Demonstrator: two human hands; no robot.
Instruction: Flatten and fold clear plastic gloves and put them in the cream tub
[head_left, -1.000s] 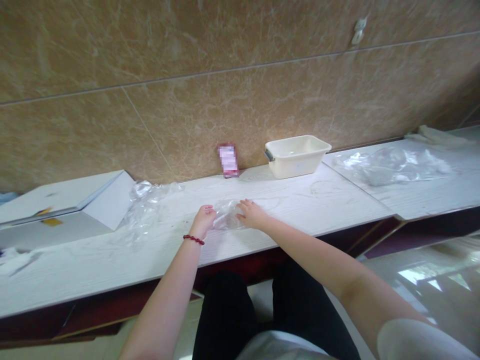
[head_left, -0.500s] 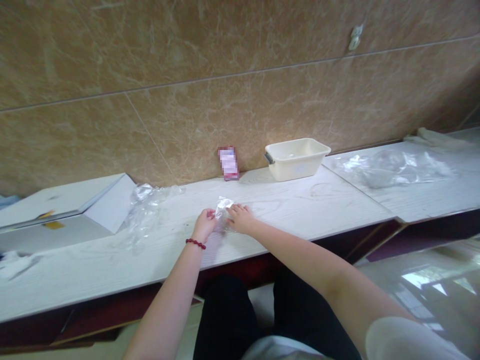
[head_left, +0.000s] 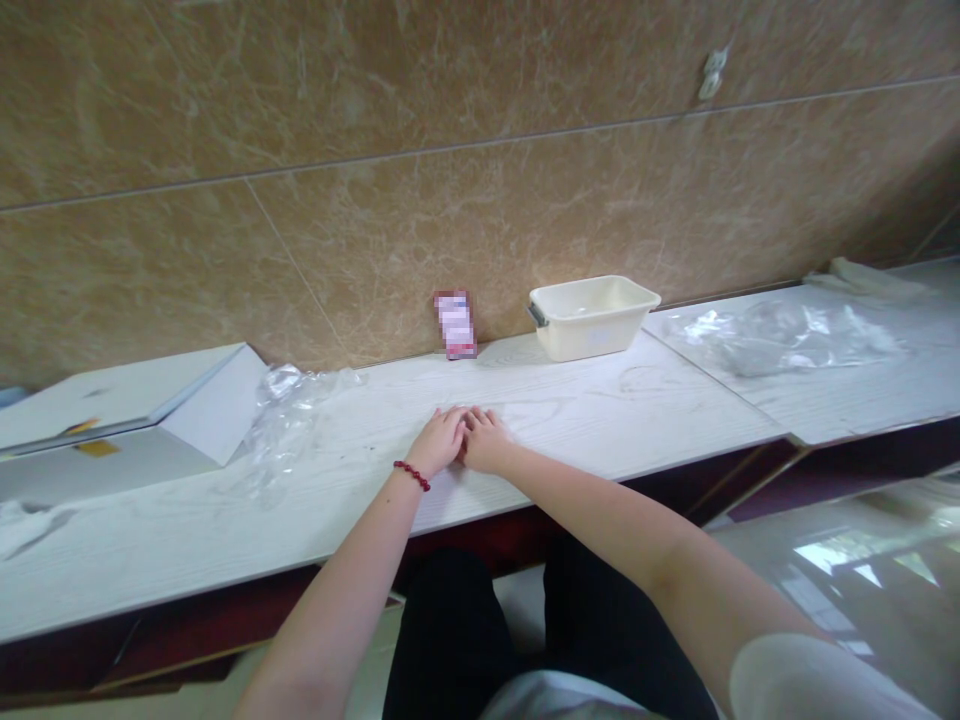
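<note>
My left hand (head_left: pixel 439 441) and my right hand (head_left: pixel 486 443) meet on the white wood-grain tabletop (head_left: pixel 570 415), their fingers touching. Both are closed, with fingers curled down over the small clear plastic bag that showed between them half a second ago. The bag itself is now covered by the hands. A dark red bead bracelet (head_left: pixel 412 475) circles my left wrist. Straight ahead of the hands, a phone (head_left: pixel 456 325) with a blurred-out screen leans against the wall. Behind and to the right stands a cream plastic bin (head_left: pixel 596 335) with a grey handle clip.
On the left is a white cardboard box (head_left: pixel 112 400), with a crumpled clear plastic sheet (head_left: pixel 289 410) against its right side. Another clear plastic bag (head_left: pixel 795 335) lies on the right tabletop. A tiled brown wall (head_left: pixel 390 240) closes off the back. White crumpled material (head_left: pixel 30 525) lies front left.
My left hand has moved right and slightly forward until it meets my right hand. The small clear plastic bag between them has gone out of sight under the fingers.
</note>
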